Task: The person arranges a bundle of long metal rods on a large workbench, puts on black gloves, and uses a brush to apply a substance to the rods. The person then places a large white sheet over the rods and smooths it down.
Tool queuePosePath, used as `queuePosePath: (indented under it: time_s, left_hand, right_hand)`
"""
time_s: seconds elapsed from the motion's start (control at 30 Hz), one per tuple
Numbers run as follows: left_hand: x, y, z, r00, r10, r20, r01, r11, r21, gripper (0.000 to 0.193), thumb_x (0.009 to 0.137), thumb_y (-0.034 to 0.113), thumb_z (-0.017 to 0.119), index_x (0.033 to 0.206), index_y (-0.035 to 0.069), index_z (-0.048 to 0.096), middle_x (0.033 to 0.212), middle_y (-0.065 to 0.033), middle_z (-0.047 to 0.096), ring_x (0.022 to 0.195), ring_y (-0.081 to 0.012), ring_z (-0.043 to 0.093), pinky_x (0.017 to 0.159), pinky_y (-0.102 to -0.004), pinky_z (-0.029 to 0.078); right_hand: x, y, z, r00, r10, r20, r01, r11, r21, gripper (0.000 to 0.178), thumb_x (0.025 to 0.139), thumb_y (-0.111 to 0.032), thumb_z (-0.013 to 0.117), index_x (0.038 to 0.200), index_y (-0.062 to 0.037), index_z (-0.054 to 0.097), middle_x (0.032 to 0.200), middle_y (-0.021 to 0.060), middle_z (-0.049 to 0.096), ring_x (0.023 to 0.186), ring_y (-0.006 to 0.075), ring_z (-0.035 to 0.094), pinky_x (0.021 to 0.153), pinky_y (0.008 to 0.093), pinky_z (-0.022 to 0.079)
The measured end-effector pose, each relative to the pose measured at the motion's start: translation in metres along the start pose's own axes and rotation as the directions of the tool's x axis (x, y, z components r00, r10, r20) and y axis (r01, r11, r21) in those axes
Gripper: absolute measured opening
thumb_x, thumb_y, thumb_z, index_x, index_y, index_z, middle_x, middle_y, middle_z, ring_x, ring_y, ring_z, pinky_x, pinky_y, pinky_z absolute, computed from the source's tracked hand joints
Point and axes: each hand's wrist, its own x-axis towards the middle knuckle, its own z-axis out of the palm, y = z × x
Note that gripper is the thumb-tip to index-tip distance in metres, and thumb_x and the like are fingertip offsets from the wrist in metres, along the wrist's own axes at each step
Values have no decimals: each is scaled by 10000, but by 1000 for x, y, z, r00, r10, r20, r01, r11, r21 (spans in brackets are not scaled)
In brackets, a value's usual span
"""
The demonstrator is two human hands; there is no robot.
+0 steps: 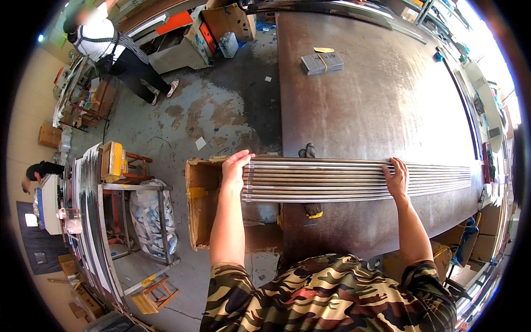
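A row of several long, thin metal rods [326,182] lies side by side across the brown table [365,110], their left ends jutting past its edge over an open cardboard box [197,224]. My left hand [236,169] is against those left ends, its fingers stretched along the far corner of the row. Farther right, my right hand [397,178] rests flat on top of the rods, thumb and fingers apart. What looks like a dark work glove [313,210] with a yellow edge shows from under the rods' near side.
A banded stack of flat grey pieces [322,63] sits farther back on the table. To the left are a metal frame [135,187] and a clear bag of scraps [154,218]. A person [119,52] stands at the far left; another [41,172] is at the left edge.
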Motion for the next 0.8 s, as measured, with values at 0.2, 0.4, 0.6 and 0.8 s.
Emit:
queuePosePath:
  time_s: [0.2, 0.4, 0.6, 0.8]
  left_hand:
    - [5, -5, -6, 998, -34, -51, 36, 998, 48, 207, 853, -17, 658, 1060, -11, 663, 971, -143, 714, 827, -183, 681, 754, -312, 570]
    - [0, 2, 0, 999, -53, 13, 52, 998, 20, 191, 849, -23, 632, 1034, 17, 662, 998, -142, 715, 833, -190, 685, 754, -331, 579]
    - [-2, 3, 0, 998, -56, 37, 57, 997, -47, 147, 855, -24, 644, 998, 4, 662, 970, -146, 714, 836, -186, 676, 759, -310, 571]
    - [2, -5, -5, 999, -2, -39, 1, 999, -41, 148, 869, 46, 695, 1007, -7, 683, 938, -93, 710, 820, -152, 664, 748, -276, 548]
  right_hand:
    - [7, 1, 2, 999, -31, -15, 31, 999, 11, 352, 845, -241, 694, 1082, 18, 660, 1154, 181, 648, 1150, 355, 559, 1015, 438, 415]
    - [7, 3, 5, 999, -22, -26, 22, 999, 27, 337, 839, -231, 700, 1066, 16, 668, 1154, 181, 649, 1152, 353, 562, 1014, 434, 419]
    - [6, 1, 7, 1000, 4, -20, -3, 999, 41, 338, 845, -227, 698, 1071, 23, 669, 1161, 190, 645, 1156, 353, 562, 1016, 428, 422]
    - [4, -3, 7, 1000, 16, -19, -15, 998, 57, 352, 857, -222, 690, 1092, 38, 662, 1184, 208, 630, 1171, 359, 554, 1025, 426, 419]
